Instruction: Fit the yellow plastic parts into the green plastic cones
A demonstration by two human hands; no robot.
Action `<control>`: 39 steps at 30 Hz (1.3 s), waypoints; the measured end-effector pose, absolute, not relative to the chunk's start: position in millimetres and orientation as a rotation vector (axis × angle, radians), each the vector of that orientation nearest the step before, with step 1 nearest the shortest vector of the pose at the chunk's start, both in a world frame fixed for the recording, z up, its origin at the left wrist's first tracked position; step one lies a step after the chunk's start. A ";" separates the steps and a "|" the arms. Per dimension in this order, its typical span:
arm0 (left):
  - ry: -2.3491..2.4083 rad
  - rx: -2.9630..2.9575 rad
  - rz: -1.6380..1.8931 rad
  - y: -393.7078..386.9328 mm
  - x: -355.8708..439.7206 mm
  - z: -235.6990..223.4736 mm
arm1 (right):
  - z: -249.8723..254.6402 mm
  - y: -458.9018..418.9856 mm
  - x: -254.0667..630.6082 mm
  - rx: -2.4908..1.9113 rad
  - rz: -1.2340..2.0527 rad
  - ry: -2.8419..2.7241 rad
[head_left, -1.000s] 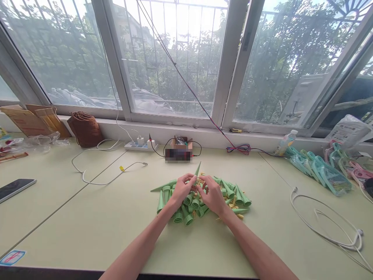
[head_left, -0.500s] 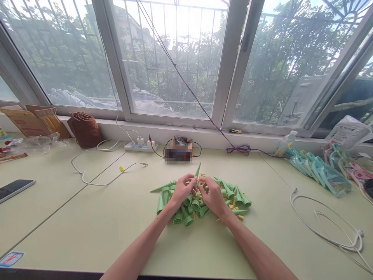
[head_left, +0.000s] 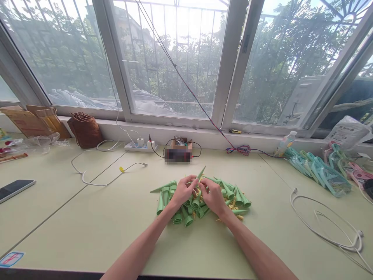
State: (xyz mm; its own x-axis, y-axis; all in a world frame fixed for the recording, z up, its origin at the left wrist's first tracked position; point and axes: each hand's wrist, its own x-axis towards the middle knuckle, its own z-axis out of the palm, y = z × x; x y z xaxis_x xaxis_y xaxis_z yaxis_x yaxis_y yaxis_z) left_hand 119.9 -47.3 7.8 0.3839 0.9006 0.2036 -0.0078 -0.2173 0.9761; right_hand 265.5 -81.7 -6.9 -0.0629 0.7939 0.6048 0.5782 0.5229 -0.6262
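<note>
My left hand [head_left: 184, 189] is closed on a pale green pointed plastic cone [head_left: 201, 171], whose tip sticks up and leans right. Close beside it, my right hand [head_left: 211, 191] has its fingers pinched near the cone's lower end; what they grip is hidden. Under and around both hands lies a heap of similar hollow green cones [head_left: 188, 220], many with open threaded ends toward me. Small yellow plastic pieces [head_left: 234, 207] are scattered among them, mostly on the right side of the heap.
Behind the heap stand a small box with a blurred device [head_left: 178, 155] and a power strip [head_left: 141, 146]. A phone [head_left: 16, 189] and a white cable [head_left: 107, 182] lie left. To the right are a coiled white cable [head_left: 326, 233], a bottle [head_left: 285, 143] and teal plastic items [head_left: 323, 173].
The cone in my left hand has tilted further right, its tip shifting right and slightly down. Both hands stay in nearly the same place over the heap.
</note>
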 end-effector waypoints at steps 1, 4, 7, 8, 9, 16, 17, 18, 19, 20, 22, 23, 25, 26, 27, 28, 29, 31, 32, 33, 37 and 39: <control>0.819 1.558 1.037 -47.6 120.3 8.7 | -6.4 -81.8 265.5 -1.158 0.263 -1.748; 0.806 1.552 1.013 -48.4 120.9 11.4 | -4.4 -82.6 265.8 -1.164 0.249 -1.734; 0.822 1.543 0.964 -49.0 119.8 12.8 | -2.3 -83.5 266.4 -1.171 0.229 -1.716; 0.836 1.560 0.943 -49.4 119.1 12.8 | -1.8 -83.7 266.5 -1.173 0.225 -1.711; 0.849 1.586 0.923 -49.9 118.4 12.7 | -1.5 -83.7 266.7 -1.174 0.224 -1.705; 0.832 1.773 0.917 -55.2 118.6 10.5 | -1.7 -83.7 266.6 -1.165 0.245 -1.682; 0.829 1.804 0.935 -55.3 119.1 9.8 | -1.5 -83.9 266.4 -1.162 0.243 -1.681; 0.828 1.834 0.952 -55.2 119.5 8.9 | -1.3 -84.1 266.3 -1.158 0.242 -1.681; 0.826 1.861 0.968 -54.8 119.9 8.0 | -1.0 -84.3 266.2 -1.155 0.243 -1.682; 0.826 1.884 0.981 -54.3 120.2 7.0 | -0.8 -84.6 266.1 -1.152 0.243 -1.682; 0.836 1.922 1.004 -53.0 120.7 5.3 | -0.5 -85.0 266.0 -1.147 0.249 -1.682; 0.844 1.936 1.016 -52.4 121.0 4.6 | -0.4 -85.2 266.0 -1.144 0.252 -1.683; 0.860 1.954 1.036 -51.6 121.6 3.6 | -0.4 -85.4 266.0 -1.138 0.259 -1.693; 0.865 1.958 1.046 -51.4 121.9 3.3 | -0.4 -85.5 266.0 -1.135 0.261 -1.697; 0.867 1.958 1.051 -51.5 122.1 3.3 | -0.5 -85.4 265.9 -1.133 0.263 -1.700; 0.868 1.955 1.054 -51.6 122.4 3.3 | -0.5 -85.4 265.8 -1.132 0.264 -1.698; 0.869 1.951 1.057 -51.9 122.6 3.5 | -0.6 -85.3 265.7 -1.133 0.265 -1.691; 0.872 1.948 1.067 -52.6 123.0 4.0 | -0.7 -85.1 265.3 -1.134 0.273 -1.667; 0.874 1.949 1.073 -53.0 123.2 4.3 | -0.7 -85.1 265.2 -1.133 0.280 -1.656; 0.876 1.950 1.081 -53.3 123.3 4.7 | -0.7 -85.1 265.0 -1.131 0.288 -1.646; 0.875 1.966 1.108 -54.4 123.6 6.3 | -0.4 -85.7 264.6 -1.130 0.300 -1.634; 0.874 1.974 1.112 -55.1 123.5 7.5 | 0.1 -86.3 264.5 -1.132 0.296 -1.638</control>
State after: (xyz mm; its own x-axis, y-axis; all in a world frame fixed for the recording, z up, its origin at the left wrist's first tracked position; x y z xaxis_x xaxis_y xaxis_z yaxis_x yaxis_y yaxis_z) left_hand 123.5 -55.1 7.5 0.4040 0.8137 0.4180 0.2143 -0.5284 0.8215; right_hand 264.5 -86.3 0.1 0.0232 0.7865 0.6172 0.5206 0.5175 -0.6790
